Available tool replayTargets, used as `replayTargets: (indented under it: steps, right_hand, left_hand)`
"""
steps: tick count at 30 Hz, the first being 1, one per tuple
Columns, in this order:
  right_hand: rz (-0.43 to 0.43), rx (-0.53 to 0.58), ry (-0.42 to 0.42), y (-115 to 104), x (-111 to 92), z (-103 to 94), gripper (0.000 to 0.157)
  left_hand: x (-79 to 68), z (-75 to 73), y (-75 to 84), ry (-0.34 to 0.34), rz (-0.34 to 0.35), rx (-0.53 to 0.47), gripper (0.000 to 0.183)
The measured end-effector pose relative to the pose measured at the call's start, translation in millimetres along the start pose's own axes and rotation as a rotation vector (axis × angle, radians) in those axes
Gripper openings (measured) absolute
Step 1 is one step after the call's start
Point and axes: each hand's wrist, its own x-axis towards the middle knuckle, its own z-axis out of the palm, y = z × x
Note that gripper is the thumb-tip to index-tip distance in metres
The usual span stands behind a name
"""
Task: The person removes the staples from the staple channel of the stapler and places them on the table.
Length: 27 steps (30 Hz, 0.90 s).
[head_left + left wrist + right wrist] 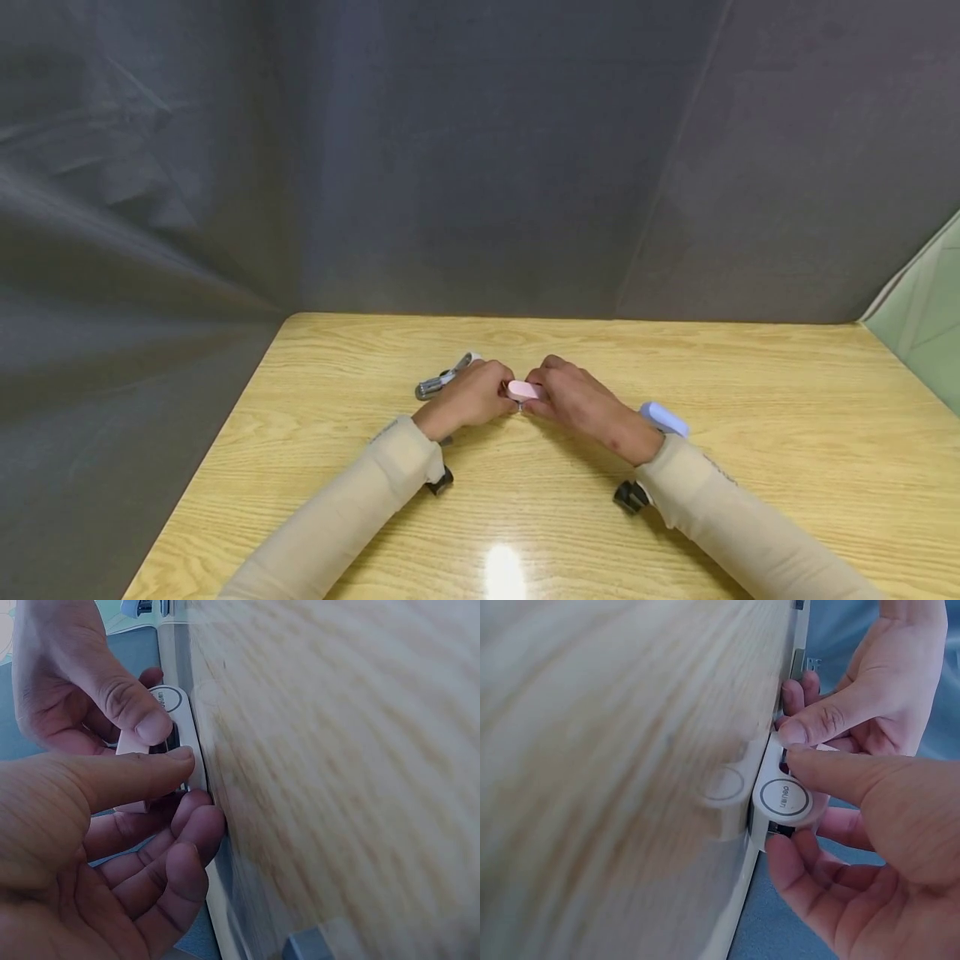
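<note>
Between both hands is a small pink-and-white rounded case [523, 390], its white face marked with a printed ring and lettering in the right wrist view. My left hand [477, 394] pinches one end between thumb and fingers. The other end is held by my right hand [576, 401], thumb on the white face and fingers curled underneath. In the left wrist view, the case [196, 766] shows a dark slot beside the two thumbs, close to the tabletop. Fingers cover much of its middle.
Behind the left hand lies a silver and white object [432, 387] with a ribbed metal end. A light blue rounded object [664, 418] lies beside the right wrist. The wooden table [375, 342] meets a dark curtain [480, 167] at its back and left.
</note>
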Motion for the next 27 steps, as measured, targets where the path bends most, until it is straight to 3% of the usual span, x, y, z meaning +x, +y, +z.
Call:
replayTargets:
  steps: [18, 27]
  right_hand:
    - [-0.037, -0.080, -0.016, -1.8, 1.1, 0.2, 0.015]
    - [-0.012, 0.027, -0.016, -0.3, -2.6, -2.3, 0.008]
  left_hand:
    - [-1.2, 0.4, -4.1, 0.018, 0.006, -0.033, 0.013]
    - [-0.1, 0.1, -1.1, 0.013, -0.015, -0.016, 0.011]
